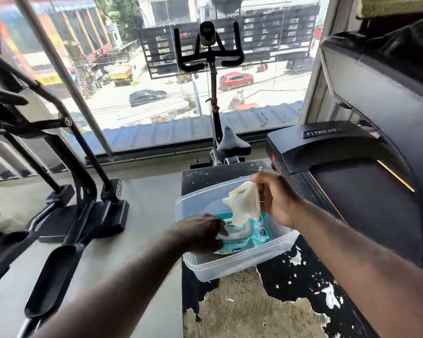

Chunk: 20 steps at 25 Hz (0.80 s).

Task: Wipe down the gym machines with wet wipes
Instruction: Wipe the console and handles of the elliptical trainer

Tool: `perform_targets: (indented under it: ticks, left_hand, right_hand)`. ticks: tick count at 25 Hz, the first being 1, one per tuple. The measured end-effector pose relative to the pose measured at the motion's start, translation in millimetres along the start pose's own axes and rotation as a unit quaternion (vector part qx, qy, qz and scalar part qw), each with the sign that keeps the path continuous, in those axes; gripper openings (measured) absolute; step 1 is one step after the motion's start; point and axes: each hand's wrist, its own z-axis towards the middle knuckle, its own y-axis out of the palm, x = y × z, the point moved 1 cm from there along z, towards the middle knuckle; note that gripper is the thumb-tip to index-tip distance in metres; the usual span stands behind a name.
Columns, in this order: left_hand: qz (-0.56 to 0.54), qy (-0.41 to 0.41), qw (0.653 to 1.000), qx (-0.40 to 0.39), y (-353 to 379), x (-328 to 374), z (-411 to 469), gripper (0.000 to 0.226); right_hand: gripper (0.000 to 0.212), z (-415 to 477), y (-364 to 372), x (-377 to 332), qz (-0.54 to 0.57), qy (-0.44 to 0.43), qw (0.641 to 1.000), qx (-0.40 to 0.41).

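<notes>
A: Right hand [276, 198] up high, fingers pinching a white wet wipe [242, 203], its tail trailing down into the pack's opening.

B: And the left hand [200, 234] grips the blue wipes pack [250, 236], down inside the clear tub [232, 269] on the peeling black bench [303, 284], spin bike [232, 142] just beyond.

Left hand [200, 234] low, curled; right hand [276, 198] higher, pinching.

"FITNESS" on the treadmill hood [327, 147]; "chicco" on the wipes pack [259, 232]
</notes>
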Motion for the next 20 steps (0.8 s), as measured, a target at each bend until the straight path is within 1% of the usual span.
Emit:
perform_targets:
  ticks: [1,2,3,4,5,6,7,9,10,12,14,15,16,17,19,20]
  left_hand:
    - [-0.115,-0.04,0.992,0.034,-2.2,-0.8,-2.0,0.05]
    - [-0.245,-0.065,0.965,0.07,-6.5,1.4,-4.7,0.056]
    - [-0.37,-0.074,0.92,0.103,-11.9,5.3,-7.6,0.068]
    - [-0.478,-0.07,0.867,0.123,-18.3,10.4,-11.9,0.079]
    - [-0.55,-0.056,0.822,0.139,-26.4,15.4,-17.1,0.086]
    - [-0.577,-0.042,0.802,0.152,-35.6,19.0,-22.7,0.087]
    - [-0.57,-0.028,0.805,0.163,-43.1,21.4,-29.2,0.078]
    - [-0.523,-0.024,0.831,0.189,-50.2,24.4,-44.6,0.042]
    - [-0.512,-0.037,0.831,0.214,-49.4,22.1,-53.5,0.028]
    - [-0.525,-0.087,0.806,0.259,-44.3,13.9,-77.5,0.016]
    - [-0.567,-0.118,0.762,0.29,-35.5,2.1,-108.1,0.009]
    - [-0.591,-0.133,0.734,0.307,-32.0,-4.3,-129.0,0.006]
    - [-0.623,-0.145,0.698,0.324,-26.9,-13.7,-151.6,0.006]
    - [-0.655,-0.153,0.659,0.337,-21.4,-21.7,-177.3,0.009]
    - [-0.693,-0.169,0.597,0.368,-7.0,-36.6,-232.6,0.032]
    - [-0.701,-0.177,0.57,0.39,2.1,-41.3,-263.0,0.034]
  right_hand:
    - [0.008,-4.4,-0.4,-3.1,-0.002,-0.012,1.0,-0.013]
    - [0.01,-7.7,-1.0,-5.6,-0.003,-0.026,0.999,-0.029]
    - [0.016,-11.4,-0.1,-8.5,0.0,-0.037,0.998,-0.047]
    - [0.022,-15.4,1.7,-10.9,0.009,-0.046,0.996,-0.069]
    - [0.028,-19.5,4.0,-12.6,0.013,-0.052,0.994,-0.095]
    - [0.033,-22.6,6.8,-13.3,0.011,-0.06,0.99,-0.124]
    - [0.035,-26.0,11.1,-13.5,0.005,-0.068,0.986,-0.15]
    - [0.035,-28.8,21.0,-9.8,-0.03,-0.09,0.979,-0.18]
    - [0.033,-29.2,28.4,-6.8,-0.054,-0.099,0.976,-0.185]
    - [0.034,-31.7,47.2,-0.2,-0.088,-0.116,0.971,-0.188]
    - [0.045,-33.1,68.9,5.2,-0.123,-0.119,0.967,-0.191]
    - [0.054,-35.1,83.3,7.1,-0.145,-0.107,0.962,-0.205]
    - [0.061,-37.6,99.0,8.8,-0.158,-0.09,0.956,-0.231]
    - [0.067,-41.4,116.9,10.6,-0.166,-0.074,0.948,-0.262]
    - [0.074,-54.2,160.0,15.7,-0.183,-0.049,0.929,-0.317]
    - [0.075,-62.9,186.5,20.4,-0.184,-0.041,0.921,-0.34]
